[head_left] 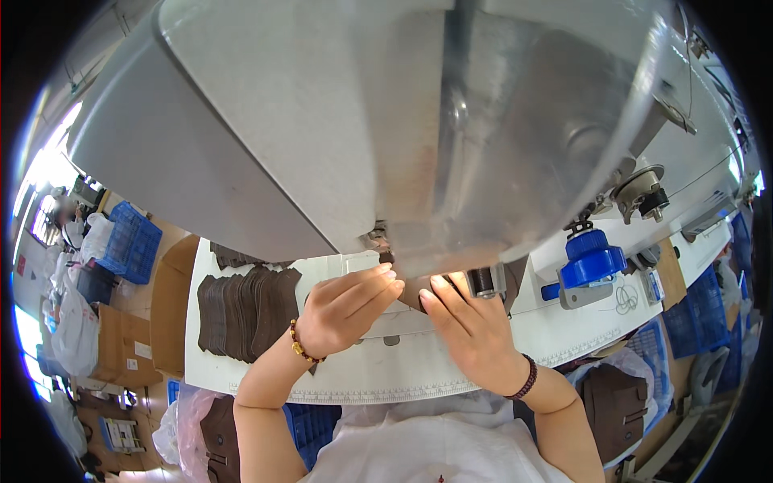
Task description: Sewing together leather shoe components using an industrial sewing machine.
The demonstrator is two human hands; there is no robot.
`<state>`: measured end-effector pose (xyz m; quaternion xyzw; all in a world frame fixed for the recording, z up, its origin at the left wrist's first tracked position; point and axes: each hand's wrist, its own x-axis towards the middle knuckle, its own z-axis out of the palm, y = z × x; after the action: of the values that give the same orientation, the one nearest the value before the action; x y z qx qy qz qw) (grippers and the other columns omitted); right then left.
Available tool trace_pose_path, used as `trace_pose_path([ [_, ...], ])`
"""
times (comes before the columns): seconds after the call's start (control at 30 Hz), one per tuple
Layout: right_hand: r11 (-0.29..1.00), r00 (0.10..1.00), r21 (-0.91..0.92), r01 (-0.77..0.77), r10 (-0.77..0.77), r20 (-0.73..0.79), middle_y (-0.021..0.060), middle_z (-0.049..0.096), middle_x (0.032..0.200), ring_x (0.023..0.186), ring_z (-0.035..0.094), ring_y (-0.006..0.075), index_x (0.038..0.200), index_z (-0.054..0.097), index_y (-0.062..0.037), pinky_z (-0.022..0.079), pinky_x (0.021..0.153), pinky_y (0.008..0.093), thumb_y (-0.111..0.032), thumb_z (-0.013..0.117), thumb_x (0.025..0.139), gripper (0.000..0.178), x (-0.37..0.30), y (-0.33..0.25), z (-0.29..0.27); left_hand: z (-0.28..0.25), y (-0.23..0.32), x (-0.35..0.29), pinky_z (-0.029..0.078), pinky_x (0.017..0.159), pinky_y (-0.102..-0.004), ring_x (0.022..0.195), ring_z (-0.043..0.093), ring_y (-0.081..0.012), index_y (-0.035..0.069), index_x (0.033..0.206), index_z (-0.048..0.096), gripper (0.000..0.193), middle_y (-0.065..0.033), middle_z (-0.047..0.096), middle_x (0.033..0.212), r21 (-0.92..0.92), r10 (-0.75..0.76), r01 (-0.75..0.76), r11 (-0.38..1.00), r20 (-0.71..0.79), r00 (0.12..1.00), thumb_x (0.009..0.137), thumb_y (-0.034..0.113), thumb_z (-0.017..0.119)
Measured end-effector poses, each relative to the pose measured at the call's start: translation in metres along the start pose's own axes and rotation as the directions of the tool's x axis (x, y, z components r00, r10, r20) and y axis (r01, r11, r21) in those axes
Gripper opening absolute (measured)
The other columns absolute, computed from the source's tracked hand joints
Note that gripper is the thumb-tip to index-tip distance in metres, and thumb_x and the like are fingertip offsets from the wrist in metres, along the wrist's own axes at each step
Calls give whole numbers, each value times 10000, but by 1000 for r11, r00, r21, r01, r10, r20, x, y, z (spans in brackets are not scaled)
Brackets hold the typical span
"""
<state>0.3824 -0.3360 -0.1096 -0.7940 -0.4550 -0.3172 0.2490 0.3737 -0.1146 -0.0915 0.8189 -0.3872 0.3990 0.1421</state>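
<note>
Barred overhead by the grey machine head (322,121). At its lower left, hemmed in by the stack of brown pieces (250,314); off its right side, obstructed by the blue knob (594,258). Just under its lower edge, crowded by the left hand (350,312), the right hand (475,326) and a dark-ended cylinder (483,282). Passable below the head, along the front strip of the white table (403,366); passable too at its lower right, short of the blue knob.
</note>
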Motion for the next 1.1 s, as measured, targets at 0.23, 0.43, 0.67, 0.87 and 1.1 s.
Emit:
trace_pose_path([
  [0.23, 1000, 1000, 13, -10, 10, 19, 184, 614, 1145, 1081, 603, 334, 1101, 634, 31, 462, 908, 466, 29, 657, 686, 416, 2, 0, -2, -6, 2, -3, 603, 654, -268, 961, 674, -250, -34, 959, 688, 261, -97, 655, 951, 36, 41, -46, 998, 126, 991, 698, -19, 691],
  [0.43, 1000, 1000, 1, -10, 10, 17, 185, 616, 1144, 1118, 592, 345, 1089, 636, 32, 459, 917, 475, 17, 657, 698, 392, 0, 1, 1, -4, 0, -5, 602, 655, -279, 951, 678, -246, -11, 966, 696, 270, -114, 655, 963, 13, 31, -32, 999, 83, 996, 696, 5, 703],
  [0.67, 1000, 999, -24, 1, -1, 38, 179, 610, 1170, 1127, 591, 325, 1120, 626, 19, 456, 865, 423, 6, 653, 708, 413, -1, 3, 1, -7, -3, -1, 589, 638, -266, 893, 690, -219, 3, 911, 699, 232, -107, 658, 920, 8, 80, -81, 997, 65, 995, 681, 31, 711],
  [0.87, 998, 989, -32, 60, -55, 135, 174, 582, 1234, 1134, 577, 307, 1146, 613, 15, 438, 832, 389, -26, 636, 731, 418, -7, 4, -13, -9, 4, 4, 586, 623, -259, 856, 680, -200, -1, 874, 685, 186, -68, 633, 863, 119, 131, -139, 983, 71, 989, 690, 24, 688],
  [1.1, 993, 983, 55, 101, -108, 147, 176, 596, 1207, 1131, 575, 325, 1151, 606, 28, 463, 828, 404, -25, 648, 746, 410, -8, 7, -13, -7, 1, 5, 583, 613, -254, 856, 675, -195, -4, 872, 681, 175, -62, 620, 859, 124, 164, -172, 977, 74, 984, 697, 14, 678],
])
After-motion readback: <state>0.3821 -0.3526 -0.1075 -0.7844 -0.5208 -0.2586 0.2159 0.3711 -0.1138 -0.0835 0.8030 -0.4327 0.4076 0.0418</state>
